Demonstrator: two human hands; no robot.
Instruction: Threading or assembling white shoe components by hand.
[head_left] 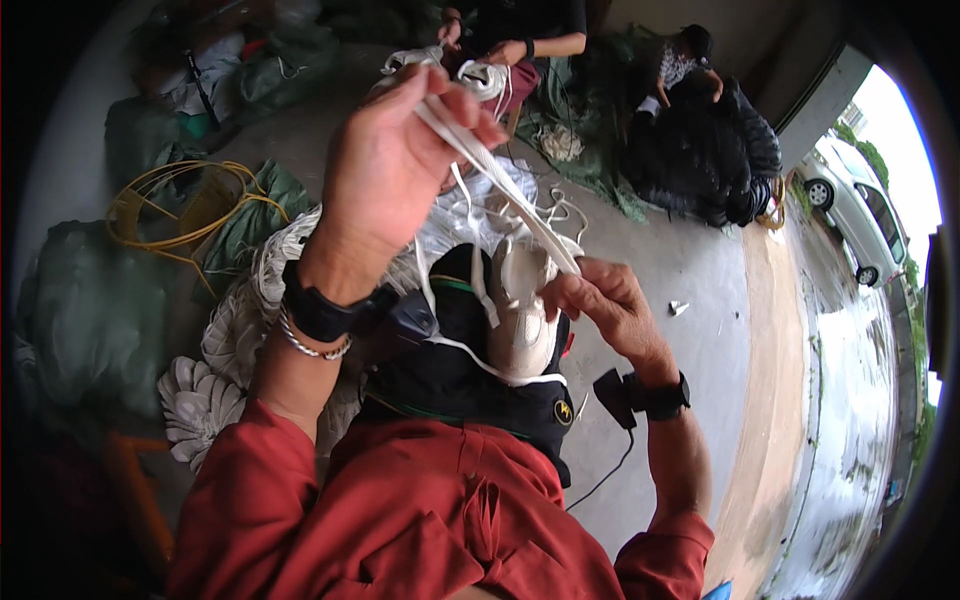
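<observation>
A pale beige shoe (pixel 523 345) lies on my lap over dark cloth, its toe toward me. Between my hands a flat white shoelace (pixel 500 180) is stretched taut, slanting from upper left down to the right. Raised above the shoe, my left hand (pixel 395 160) has its fingers curled around the upper end of the lace. Beside the shoe's right side, my right hand (pixel 610 305) pinches the lower end between thumb and fingers. More white lace (pixel 480 362) loops loosely across my lap and around the shoe. The shoe's far end is partly hidden by lace.
Piles of white shoe-like pieces (pixel 200 405) lie on the floor at my left, near a yellow hoop frame (pixel 185 215) and green sacks (pixel 95 310). Ahead, a co-worker's hands (pixel 515 50) are near white shoes. Another person sits by a black heap (pixel 690 150). A car (pixel 860 205) stands outside.
</observation>
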